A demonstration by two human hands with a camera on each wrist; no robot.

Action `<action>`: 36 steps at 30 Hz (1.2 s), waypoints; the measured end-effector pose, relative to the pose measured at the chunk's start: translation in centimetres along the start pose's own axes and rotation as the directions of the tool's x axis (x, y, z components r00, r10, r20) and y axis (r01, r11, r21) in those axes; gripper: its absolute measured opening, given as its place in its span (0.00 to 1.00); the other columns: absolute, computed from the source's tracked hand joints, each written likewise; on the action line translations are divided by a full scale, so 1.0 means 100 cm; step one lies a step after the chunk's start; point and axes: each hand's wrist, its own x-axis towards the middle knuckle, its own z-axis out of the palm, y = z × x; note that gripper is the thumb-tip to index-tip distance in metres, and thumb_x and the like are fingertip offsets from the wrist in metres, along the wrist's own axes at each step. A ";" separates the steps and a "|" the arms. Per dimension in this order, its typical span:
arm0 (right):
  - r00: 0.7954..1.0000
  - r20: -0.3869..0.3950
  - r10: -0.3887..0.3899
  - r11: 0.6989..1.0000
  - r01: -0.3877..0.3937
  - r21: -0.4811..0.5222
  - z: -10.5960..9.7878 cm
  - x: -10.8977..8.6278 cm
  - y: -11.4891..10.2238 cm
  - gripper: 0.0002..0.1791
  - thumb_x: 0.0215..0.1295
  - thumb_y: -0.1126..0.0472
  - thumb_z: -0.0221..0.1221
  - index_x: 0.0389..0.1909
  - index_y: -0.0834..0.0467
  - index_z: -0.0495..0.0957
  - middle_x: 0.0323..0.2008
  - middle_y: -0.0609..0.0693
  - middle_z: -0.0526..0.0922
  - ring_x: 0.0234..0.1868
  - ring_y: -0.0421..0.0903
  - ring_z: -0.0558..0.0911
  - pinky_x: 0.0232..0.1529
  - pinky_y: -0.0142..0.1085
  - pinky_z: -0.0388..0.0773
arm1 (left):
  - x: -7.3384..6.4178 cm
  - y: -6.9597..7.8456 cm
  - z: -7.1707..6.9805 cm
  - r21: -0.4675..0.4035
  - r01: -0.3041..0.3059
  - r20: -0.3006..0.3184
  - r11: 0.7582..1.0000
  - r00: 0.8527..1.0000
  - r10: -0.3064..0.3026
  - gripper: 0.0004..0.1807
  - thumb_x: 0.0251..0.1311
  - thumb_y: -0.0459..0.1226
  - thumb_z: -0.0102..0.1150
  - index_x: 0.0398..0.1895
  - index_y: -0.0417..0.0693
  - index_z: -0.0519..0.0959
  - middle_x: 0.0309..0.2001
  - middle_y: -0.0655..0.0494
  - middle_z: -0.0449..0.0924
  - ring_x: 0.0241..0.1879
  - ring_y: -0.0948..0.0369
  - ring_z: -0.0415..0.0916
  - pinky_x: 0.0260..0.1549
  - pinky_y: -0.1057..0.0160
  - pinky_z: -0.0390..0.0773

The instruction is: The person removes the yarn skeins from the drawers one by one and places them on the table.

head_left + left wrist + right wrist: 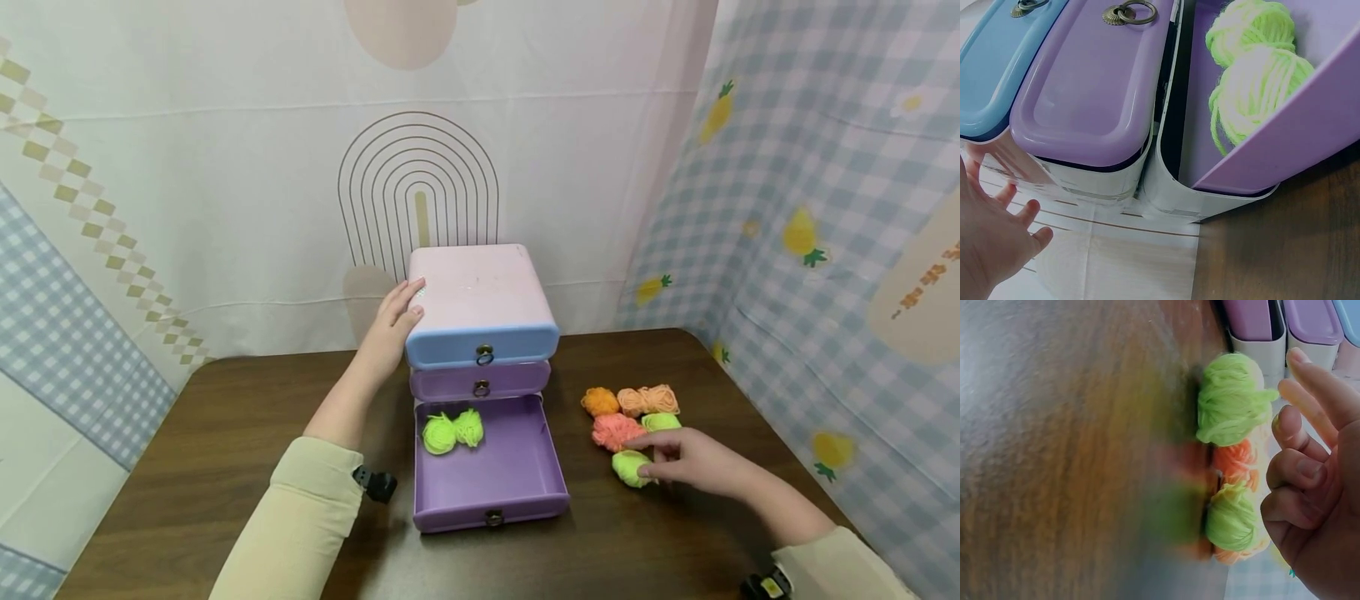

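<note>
A small drawer chest with a pink top (pixel 476 287) stands on the table. My left hand (pixel 386 333) rests against its upper left side, fingers spread in the left wrist view. The bottom purple drawer (pixel 510 467) is pulled out, and a bright green yarn bundle (pixel 453 431) of two lobes lies at its back left. Over on the right, my right hand (pixel 697 458) hovers close to a green yarn bundle (pixel 1232 400) on the table. Its fingers are loosely bent and nothing shows between them in the right wrist view.
Beyond the right hand lie an orange yarn bundle (pixel 601 402), a peach yarn bundle (pixel 648 400), a coral yarn bundle (pixel 617 432) and another green one. The blue drawer (pixel 442 348) and the middle purple drawer (pixel 438 384) are closed. Printed cloths hang behind and beside the table.
</note>
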 end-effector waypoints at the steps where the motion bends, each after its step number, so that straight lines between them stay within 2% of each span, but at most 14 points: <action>1: 1.000 0.000 -0.002 1.000 0.002 0.001 0.000 0.001 -0.001 0.24 0.66 0.51 0.64 0.59 0.56 0.80 0.22 0.45 0.77 0.22 0.37 0.73 0.23 0.34 0.74 | -0.003 0.007 -0.001 0.003 0.003 0.005 1.000 1.000 -0.003 0.29 0.74 0.48 0.41 0.77 0.57 0.59 0.79 0.49 0.42 0.77 0.45 0.37 0.69 0.34 0.42; 3: 1.000 -0.003 -0.015 1.000 0.015 0.015 -0.001 0.003 -0.004 0.23 0.66 0.52 0.64 0.59 0.57 0.80 0.22 0.44 0.75 0.21 0.36 0.72 0.22 0.34 0.73 | -0.009 0.020 -0.002 0.004 0.011 0.012 1.000 1.000 -0.011 0.29 0.75 0.45 0.41 0.77 0.52 0.59 0.79 0.46 0.42 0.77 0.44 0.37 0.69 0.35 0.42; 5: 1.000 -0.009 -0.030 0.999 0.030 0.032 -0.001 0.005 -0.008 0.23 0.66 0.53 0.64 0.59 0.58 0.79 0.21 0.43 0.74 0.21 0.35 0.70 0.22 0.33 0.72 | -0.010 0.025 -0.002 0.002 0.022 0.020 1.000 1.000 -0.022 0.29 0.75 0.42 0.41 0.77 0.49 0.58 0.79 0.43 0.41 0.77 0.42 0.37 0.69 0.35 0.42; 7: 0.999 -0.016 -0.035 0.999 0.036 0.041 -0.001 0.009 -0.012 0.22 0.65 0.55 0.65 0.58 0.58 0.80 0.21 0.43 0.72 0.21 0.34 0.68 0.22 0.33 0.71 | -0.005 0.013 -0.001 -0.003 0.017 0.015 1.000 1.000 -0.017 0.29 0.75 0.43 0.41 0.77 0.51 0.58 0.79 0.45 0.41 0.77 0.43 0.36 0.69 0.35 0.41; 10: 0.999 -0.036 -0.031 0.999 0.032 0.024 0.001 0.015 -0.021 0.14 0.64 0.54 0.66 0.46 0.58 0.83 0.22 0.42 0.71 0.21 0.34 0.67 0.22 0.32 0.70 | 0.004 -0.007 0.000 -0.009 0.014 0.006 1.000 1.000 -0.014 0.29 0.75 0.47 0.41 0.77 0.58 0.59 0.79 0.51 0.41 0.77 0.46 0.36 0.69 0.35 0.41; 12: 0.999 -0.039 -0.036 0.999 0.036 0.013 0.002 0.021 -0.027 0.15 0.63 0.54 0.67 0.46 0.57 0.83 0.23 0.42 0.72 0.22 0.34 0.68 0.23 0.31 0.70 | 0.005 -0.013 0.001 -0.009 0.005 0.000 1.000 1.000 -0.005 0.29 0.74 0.49 0.41 0.77 0.61 0.59 0.79 0.53 0.41 0.77 0.47 0.36 0.69 0.35 0.41; 14: 0.998 -0.034 -0.047 0.999 0.047 0.007 0.003 0.028 -0.033 0.16 0.63 0.53 0.67 0.47 0.57 0.83 0.23 0.43 0.72 0.22 0.35 0.68 0.23 0.31 0.69 | 0.006 -0.015 0.001 -0.004 -0.004 -0.004 1.000 1.000 0.004 0.29 0.74 0.50 0.41 0.77 0.64 0.59 0.79 0.54 0.41 0.77 0.48 0.36 0.69 0.35 0.41; 17: 0.997 -0.011 -0.076 0.997 0.076 -0.002 0.006 0.040 -0.043 0.25 0.63 0.52 0.67 0.59 0.55 0.80 0.24 0.44 0.75 0.22 0.35 0.68 0.24 0.31 0.70 | 0.006 -0.016 0.002 -0.004 -0.015 -0.006 1.000 1.000 0.015 0.29 0.74 0.51 0.42 0.77 0.65 0.59 0.79 0.53 0.41 0.77 0.48 0.36 0.69 0.34 0.42; 19: 0.997 0.013 -0.081 0.997 0.081 -0.005 0.007 0.050 -0.051 0.25 0.64 0.50 0.66 0.61 0.53 0.79 0.23 0.45 0.75 0.21 0.35 0.68 0.24 0.32 0.71 | 0.006 -0.015 0.002 -0.004 -0.016 -0.005 1.000 1.000 0.016 0.29 0.74 0.51 0.41 0.77 0.64 0.59 0.79 0.52 0.41 0.77 0.48 0.36 0.69 0.35 0.41; 23: 0.996 0.063 -0.066 0.998 0.065 0.018 0.011 0.068 -0.070 0.25 0.65 0.48 0.65 0.62 0.48 0.78 0.21 0.47 0.75 0.17 0.37 0.68 0.20 0.34 0.72 | 0.004 -0.007 0.001 -0.012 -0.003 0.009 1.000 1.000 0.003 0.29 0.75 0.48 0.41 0.77 0.58 0.59 0.79 0.49 0.40 0.77 0.46 0.36 0.69 0.35 0.41; 26: 0.995 0.073 -0.068 0.997 0.065 0.040 0.016 0.083 -0.085 0.24 0.64 0.49 0.65 0.61 0.45 0.79 0.20 0.47 0.74 0.16 0.38 0.67 0.18 0.35 0.71 | -0.004 0.011 -0.001 -0.015 0.007 0.022 1.000 1.000 -0.006 0.29 0.75 0.44 0.41 0.77 0.51 0.58 0.79 0.44 0.40 0.77 0.43 0.36 0.69 0.35 0.42; 30: 0.989 0.086 -0.117 0.993 0.116 0.009 0.027 0.105 -0.105 0.22 0.63 0.49 0.66 0.59 0.39 0.80 0.20 0.44 0.73 0.19 0.38 0.67 0.22 0.34 0.71 | -0.014 0.031 -0.003 -0.005 0.011 0.025 1.000 1.000 -0.011 0.29 0.75 0.42 0.41 0.77 0.47 0.58 0.78 0.42 0.41 0.76 0.42 0.37 0.69 0.35 0.42; 33: 0.982 0.111 -0.153 0.987 0.157 -0.028 0.036 0.120 -0.119 0.22 0.63 0.47 0.66 0.59 0.36 0.79 0.21 0.43 0.74 0.21 0.38 0.68 0.25 0.33 0.71 | -0.016 0.035 -0.003 0.001 0.014 0.026 1.000 1.000 -0.014 0.29 0.75 0.41 0.41 0.77 0.46 0.57 0.79 0.43 0.40 0.76 0.42 0.37 0.69 0.34 0.42; 36: 0.972 0.132 -0.195 0.979 0.200 -0.029 0.044 0.133 -0.131 0.23 0.63 0.47 0.66 0.60 0.40 0.80 0.22 0.43 0.77 0.23 0.38 0.70 0.25 0.33 0.71 | -0.016 0.036 -0.003 0.000 0.013 0.031 1.000 0.999 -0.013 0.29 0.75 0.41 0.41 0.77 0.46 0.57 0.79 0.43 0.40 0.76 0.42 0.37 0.69 0.34 0.42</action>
